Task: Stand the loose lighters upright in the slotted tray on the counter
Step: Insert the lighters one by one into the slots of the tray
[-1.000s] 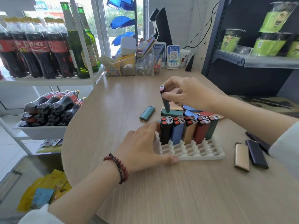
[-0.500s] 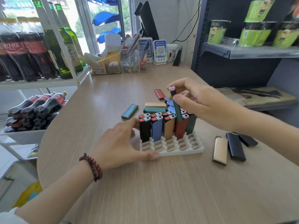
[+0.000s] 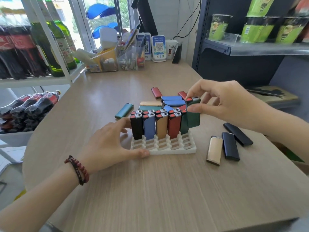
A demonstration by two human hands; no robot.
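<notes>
A white slotted tray (image 3: pixel 173 150) sits mid-counter with two back rows of upright lighters (image 3: pixel 156 125) in black, blue, tan and red. My right hand (image 3: pixel 222 104) pinches a dark green lighter (image 3: pixel 193 117) by its top, upright at the tray's right end beside another green one. My left hand (image 3: pixel 110 141) rests flat against the tray's left edge, thumb along its front. Loose lighters lie behind the tray in a pile (image 3: pixel 172 102). A teal lighter (image 3: pixel 124 110) lies to the left. A tan lighter (image 3: pixel 214 150) and two black lighters (image 3: pixel 230 146) lie to the right.
A red lighter (image 3: pixel 156 92) lies farther back. Clear organizers (image 3: pixel 115 59) and a QR stand (image 3: pixel 158 48) line the counter's back. A bottle shelf (image 3: pixel 33 47) stands left, a dark shelf unit (image 3: pixel 250 47) with green cups right. The counter's front edge curves at left.
My right hand has carried the green lighter from above the loose pile down to the tray's right end. My left hand stayed against the tray. The camera moved closer.
</notes>
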